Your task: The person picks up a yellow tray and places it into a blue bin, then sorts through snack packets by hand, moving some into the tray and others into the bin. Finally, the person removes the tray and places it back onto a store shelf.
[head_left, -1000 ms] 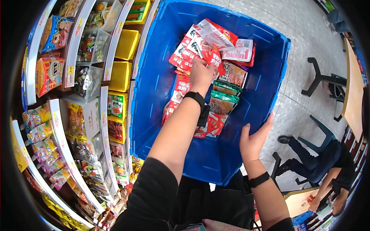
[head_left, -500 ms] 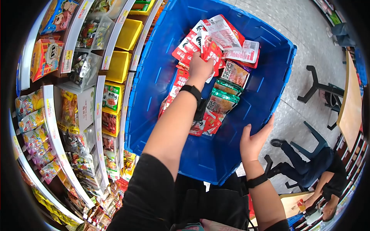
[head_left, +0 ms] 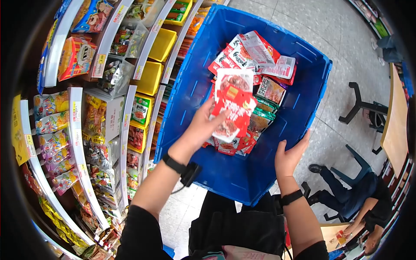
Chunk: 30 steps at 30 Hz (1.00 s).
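Observation:
My left hand (head_left: 203, 126) grips a few red-and-white snack packets (head_left: 234, 108) between thumb and fingers, held up above the contents of a blue plastic bin (head_left: 182, 108). My right hand (head_left: 290, 159) is on the bin's near right rim, thumb towards the inside and fingers along the outer edge. Beneath the held packets lie more red-and-white packets (head_left: 260, 47), heaped at the far end. Green-topped packets (head_left: 261, 119) and a dark packet with a food picture (head_left: 271, 89) lie to the right of them. The held packets hide part of the heap.
Shelves of bagged snacks (head_left: 53, 125) run along the left, with yellow trays (head_left: 163, 45) close to the bin. Grey tiled floor (head_left: 303, 15) lies to the right. A wooden table (head_left: 395, 112), a stool (head_left: 353, 167) and a seated person (head_left: 353, 190) are farther right.
My left hand has come up and back from the heap, bringing red-and-white packets with it. My right hand stays on the rim. The shelves have shifted rightward in view.

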Each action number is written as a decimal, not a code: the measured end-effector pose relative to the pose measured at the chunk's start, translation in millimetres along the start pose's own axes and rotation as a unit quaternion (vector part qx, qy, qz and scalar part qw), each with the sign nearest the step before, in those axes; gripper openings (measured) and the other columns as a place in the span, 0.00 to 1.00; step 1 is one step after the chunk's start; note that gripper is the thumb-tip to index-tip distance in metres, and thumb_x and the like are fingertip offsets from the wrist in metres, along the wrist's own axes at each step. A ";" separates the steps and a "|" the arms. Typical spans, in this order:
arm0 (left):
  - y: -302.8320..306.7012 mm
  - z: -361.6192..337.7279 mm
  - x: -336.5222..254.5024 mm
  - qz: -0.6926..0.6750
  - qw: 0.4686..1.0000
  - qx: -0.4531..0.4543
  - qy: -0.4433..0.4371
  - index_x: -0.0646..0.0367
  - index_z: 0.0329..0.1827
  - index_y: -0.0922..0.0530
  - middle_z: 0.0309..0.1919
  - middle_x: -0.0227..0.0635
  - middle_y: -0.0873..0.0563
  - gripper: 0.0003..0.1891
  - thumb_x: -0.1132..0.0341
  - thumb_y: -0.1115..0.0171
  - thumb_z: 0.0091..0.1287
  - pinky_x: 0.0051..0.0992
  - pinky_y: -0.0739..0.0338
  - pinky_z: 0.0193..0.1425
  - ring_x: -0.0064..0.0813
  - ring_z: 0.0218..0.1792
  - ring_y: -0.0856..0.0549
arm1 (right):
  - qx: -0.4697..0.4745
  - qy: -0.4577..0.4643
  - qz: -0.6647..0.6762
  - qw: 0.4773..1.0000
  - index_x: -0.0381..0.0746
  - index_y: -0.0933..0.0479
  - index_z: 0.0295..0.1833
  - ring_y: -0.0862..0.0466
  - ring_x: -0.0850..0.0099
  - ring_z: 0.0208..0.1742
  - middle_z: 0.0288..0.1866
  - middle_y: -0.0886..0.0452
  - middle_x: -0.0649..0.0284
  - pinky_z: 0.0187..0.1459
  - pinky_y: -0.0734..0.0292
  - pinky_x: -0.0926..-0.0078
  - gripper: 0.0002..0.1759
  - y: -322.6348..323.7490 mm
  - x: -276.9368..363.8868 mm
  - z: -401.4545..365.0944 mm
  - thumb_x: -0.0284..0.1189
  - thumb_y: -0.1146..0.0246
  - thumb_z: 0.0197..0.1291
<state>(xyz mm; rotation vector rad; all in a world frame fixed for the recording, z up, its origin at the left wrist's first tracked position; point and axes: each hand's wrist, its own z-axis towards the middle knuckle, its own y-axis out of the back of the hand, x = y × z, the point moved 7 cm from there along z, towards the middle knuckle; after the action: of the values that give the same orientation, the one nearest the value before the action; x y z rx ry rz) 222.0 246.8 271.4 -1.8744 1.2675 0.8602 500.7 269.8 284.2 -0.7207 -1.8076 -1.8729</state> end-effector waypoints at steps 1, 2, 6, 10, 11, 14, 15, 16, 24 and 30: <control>2.3 -8.9 5.1 0.021 1.000 -0.016 0.006 0.64 0.63 0.30 0.53 0.38 0.15 0.21 0.68 0.35 0.72 0.24 0.20 0.56 0.21 0.52 0.15 | -0.002 0.001 -0.003 1.000 0.29 0.53 0.78 0.32 0.43 0.66 0.64 0.34 0.40 0.69 0.37 0.55 0.46 -0.4 -1.6 -0.4 0.20 0.41 0.54; 4.0 -17.4 11.2 0.040 0.999 -0.031 0.013 0.64 0.63 0.30 0.54 0.38 0.15 0.21 0.68 0.35 0.72 0.24 0.20 0.57 0.21 0.52 0.15 | -0.004 0.001 -0.006 1.000 0.29 0.53 0.78 0.31 0.43 0.66 0.63 0.34 0.40 0.69 0.37 0.55 0.46 -0.3 -1.9 0.0 0.20 0.41 0.54; -16.8 -49.3 -3.2 0.004 1.000 -0.019 -0.005 0.64 0.68 0.34 0.54 0.37 0.16 0.26 0.70 0.33 0.70 0.26 0.23 0.62 0.23 0.55 0.16 | 0.000 -0.004 -0.011 1.000 0.30 0.53 0.78 0.31 0.43 0.65 0.63 0.34 0.40 0.69 0.36 0.55 0.46 0.6 -1.3 0.3 0.20 0.40 0.54; -18.4 -64.9 0.3 0.065 0.994 -0.034 -0.082 0.66 0.67 0.32 0.54 0.44 0.16 0.27 0.70 0.32 0.68 0.26 0.24 0.62 0.28 0.56 0.16 | -0.002 0.006 -0.015 1.000 0.30 0.53 0.78 0.31 0.43 0.65 0.63 0.34 0.40 0.68 0.36 0.55 0.46 0.2 -1.8 -0.5 0.21 0.40 0.55; -16.0 -69.5 -3.8 0.155 0.980 -0.058 -0.110 0.64 0.64 0.28 0.53 0.43 0.16 0.24 0.72 0.32 0.67 0.27 0.24 0.62 0.31 0.56 0.16 | -0.003 0.010 -0.015 1.000 0.30 0.52 0.78 0.31 0.43 0.65 0.63 0.34 0.41 0.68 0.36 0.56 0.46 0.5 -1.2 -0.5 0.21 0.40 0.55; -20.1 -76.6 -32.3 0.238 0.952 -0.085 -0.174 0.56 0.55 0.18 0.53 0.38 0.14 0.18 0.79 0.33 0.61 0.32 0.23 0.61 0.38 0.55 0.15 | 0.000 0.004 -0.019 1.000 0.30 0.52 0.78 0.31 0.43 0.66 0.64 0.34 0.40 0.69 0.36 0.55 0.46 -0.9 -4.1 -1.0 0.21 0.40 0.55; -21.8 -81.9 -44.0 0.315 0.911 -0.071 -0.258 0.54 0.54 0.17 0.53 0.36 0.14 0.21 0.81 0.34 0.57 0.33 0.24 0.61 0.38 0.55 0.15 | 0.000 0.003 -0.021 1.000 0.30 0.52 0.78 0.31 0.43 0.66 0.64 0.34 0.40 0.69 0.36 0.55 0.46 -0.8 -3.6 -0.3 0.21 0.40 0.55; -27.9 -88.9 -51.9 0.387 0.856 -0.057 -0.338 0.51 0.53 0.16 0.53 0.33 0.13 0.24 0.83 0.36 0.54 0.35 0.24 0.62 0.38 0.55 0.15 | 0.001 0.002 -0.019 1.000 0.29 0.52 0.78 0.31 0.43 0.66 0.64 0.34 0.40 0.69 0.36 0.55 0.46 -0.6 -2.9 -0.4 0.21 0.40 0.55; -27.1 -110.8 -56.8 0.462 0.768 -0.102 -0.431 0.37 0.46 0.15 0.52 0.25 0.14 0.17 0.73 0.31 0.58 0.40 0.32 0.66 0.31 0.54 0.15 | 0.000 0.005 -0.025 1.000 0.29 0.53 0.78 0.32 0.43 0.66 0.64 0.34 0.40 0.69 0.37 0.55 0.46 -1.8 -4.1 0.0 0.22 0.40 0.55; -29.3 -116.9 -56.4 0.472 0.750 -0.122 -0.447 0.34 0.42 0.15 0.48 0.22 0.16 0.12 0.66 0.28 0.58 0.40 0.31 0.64 0.31 0.52 0.17 | 0.006 0.009 -0.030 0.999 0.27 0.53 0.77 0.33 0.42 0.67 0.65 0.34 0.39 0.70 0.38 0.54 0.46 -2.7 -5.9 -0.6 0.22 0.40 0.55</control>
<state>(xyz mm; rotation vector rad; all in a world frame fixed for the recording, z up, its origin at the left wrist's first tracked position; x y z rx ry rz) 248.8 183.7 385.4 -0.5665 1.4005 2.1904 503.5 269.1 278.3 -0.6503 -1.8463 -1.8988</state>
